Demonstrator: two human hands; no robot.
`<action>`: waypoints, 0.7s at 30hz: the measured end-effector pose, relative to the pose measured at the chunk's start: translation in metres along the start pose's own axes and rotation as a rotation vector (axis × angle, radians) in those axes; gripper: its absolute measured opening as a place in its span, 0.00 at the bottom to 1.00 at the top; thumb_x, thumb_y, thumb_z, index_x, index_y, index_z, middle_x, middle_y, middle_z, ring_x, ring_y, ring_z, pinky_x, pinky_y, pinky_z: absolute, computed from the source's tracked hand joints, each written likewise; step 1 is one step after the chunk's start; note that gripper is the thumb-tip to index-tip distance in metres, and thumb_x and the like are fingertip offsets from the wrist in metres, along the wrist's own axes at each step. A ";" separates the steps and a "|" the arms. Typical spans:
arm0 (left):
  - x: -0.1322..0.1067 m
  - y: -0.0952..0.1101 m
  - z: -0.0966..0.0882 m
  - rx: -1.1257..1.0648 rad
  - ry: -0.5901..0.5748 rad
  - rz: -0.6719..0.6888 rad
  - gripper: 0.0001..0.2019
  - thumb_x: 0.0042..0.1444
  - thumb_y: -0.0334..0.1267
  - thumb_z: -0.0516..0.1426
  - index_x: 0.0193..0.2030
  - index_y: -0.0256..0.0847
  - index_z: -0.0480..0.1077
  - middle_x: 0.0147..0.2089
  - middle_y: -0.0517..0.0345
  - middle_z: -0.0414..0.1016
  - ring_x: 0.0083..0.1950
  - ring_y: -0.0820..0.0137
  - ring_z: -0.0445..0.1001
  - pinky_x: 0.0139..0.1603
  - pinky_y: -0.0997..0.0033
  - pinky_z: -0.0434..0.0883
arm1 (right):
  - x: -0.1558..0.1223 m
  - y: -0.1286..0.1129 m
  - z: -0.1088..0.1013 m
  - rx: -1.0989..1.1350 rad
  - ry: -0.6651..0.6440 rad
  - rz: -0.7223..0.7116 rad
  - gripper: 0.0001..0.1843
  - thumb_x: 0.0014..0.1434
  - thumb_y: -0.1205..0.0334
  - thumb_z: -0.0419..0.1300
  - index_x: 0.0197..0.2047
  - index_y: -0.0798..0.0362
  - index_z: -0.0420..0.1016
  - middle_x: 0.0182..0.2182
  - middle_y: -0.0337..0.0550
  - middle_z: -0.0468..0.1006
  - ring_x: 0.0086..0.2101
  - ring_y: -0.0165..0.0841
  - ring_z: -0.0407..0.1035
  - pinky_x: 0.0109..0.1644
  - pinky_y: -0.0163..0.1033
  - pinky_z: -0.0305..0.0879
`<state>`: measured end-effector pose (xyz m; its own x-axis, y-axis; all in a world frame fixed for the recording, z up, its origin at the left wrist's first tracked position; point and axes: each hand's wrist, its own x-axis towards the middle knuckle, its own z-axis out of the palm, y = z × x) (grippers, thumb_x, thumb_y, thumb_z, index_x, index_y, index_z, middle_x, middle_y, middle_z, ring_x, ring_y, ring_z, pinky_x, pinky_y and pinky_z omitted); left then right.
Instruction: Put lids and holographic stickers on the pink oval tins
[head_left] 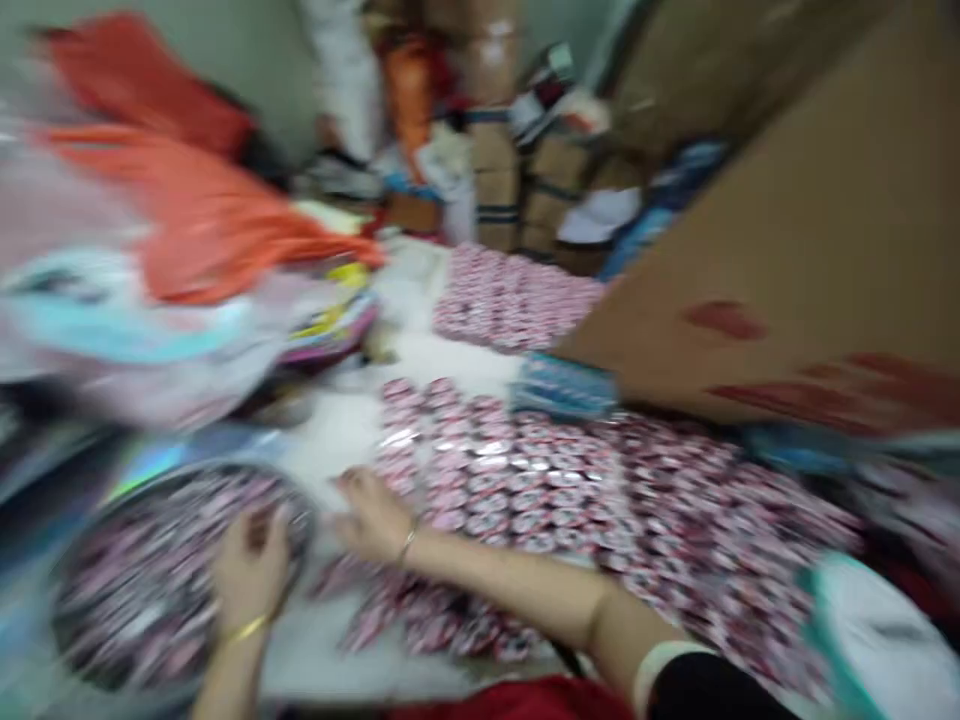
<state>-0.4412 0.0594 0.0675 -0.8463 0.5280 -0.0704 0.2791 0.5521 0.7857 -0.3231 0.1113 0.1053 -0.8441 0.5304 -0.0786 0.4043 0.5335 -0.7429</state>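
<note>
**Two hands among round pink packets: the left hand [251, 578] on a tray, the right hand [371, 518] at a spread**

The whole view is motion-blurred. A large brown cardboard sheet [757, 250] with red markings slants across the right side. Orange and pale plastic bags [180, 230] heap along the left, and stacked cartons [495, 170] stand at the far side. The white worktop [337, 440] carries most of the round pink packets, which lie in a broad layer at centre and right, with a second patch [510, 298] farther away. Near left, a round metal tray [97, 590] is filled with more of them. A blue packet [562, 386] lies between the two patches.

The left hand rests on the packets in the tray, fingers lightly curved. The right hand reaches across to the near edge of the spread, fingers extended. Whether either hand holds a packet is too blurred to tell.
</note>
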 end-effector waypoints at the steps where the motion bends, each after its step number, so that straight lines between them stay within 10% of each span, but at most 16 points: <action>1: -0.006 -0.033 -0.045 0.049 0.070 -0.062 0.15 0.57 0.48 0.56 0.44 0.40 0.71 0.41 0.57 0.75 0.41 0.66 0.73 0.46 0.59 0.73 | 0.017 -0.009 0.021 -0.020 -0.068 -0.043 0.29 0.62 0.55 0.55 0.65 0.51 0.57 0.60 0.52 0.63 0.56 0.40 0.61 0.58 0.47 0.64; 5: -0.038 -0.113 -0.132 0.039 0.203 -0.208 0.16 0.52 0.51 0.56 0.38 0.40 0.71 0.30 0.58 0.73 0.31 0.68 0.71 0.38 0.64 0.72 | 0.077 -0.032 0.099 -0.233 -0.258 -0.135 0.37 0.58 0.59 0.58 0.67 0.59 0.52 0.65 0.61 0.53 0.61 0.46 0.53 0.63 0.51 0.54; 11: -0.073 -0.150 -0.113 -0.102 0.114 -0.266 0.17 0.51 0.53 0.56 0.38 0.41 0.71 0.32 0.57 0.74 0.31 0.69 0.70 0.35 0.68 0.71 | 0.106 -0.032 0.162 -0.508 -0.335 -0.105 0.50 0.47 0.45 0.68 0.66 0.57 0.53 0.66 0.66 0.49 0.61 0.57 0.48 0.59 0.61 0.54; 21: -0.079 -0.149 -0.096 -0.193 -0.047 -0.231 0.15 0.55 0.52 0.55 0.37 0.41 0.72 0.33 0.57 0.75 0.32 0.70 0.72 0.36 0.70 0.70 | 0.128 -0.021 0.167 -0.254 -0.386 -0.101 0.13 0.58 0.65 0.56 0.47 0.54 0.74 0.52 0.53 0.67 0.44 0.40 0.70 0.48 0.43 0.67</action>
<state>-0.4597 -0.1260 0.0153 -0.8540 0.4345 -0.2860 -0.0136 0.5310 0.8473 -0.4986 0.0585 -0.0005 -0.9334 0.2098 -0.2911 0.3462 0.7398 -0.5769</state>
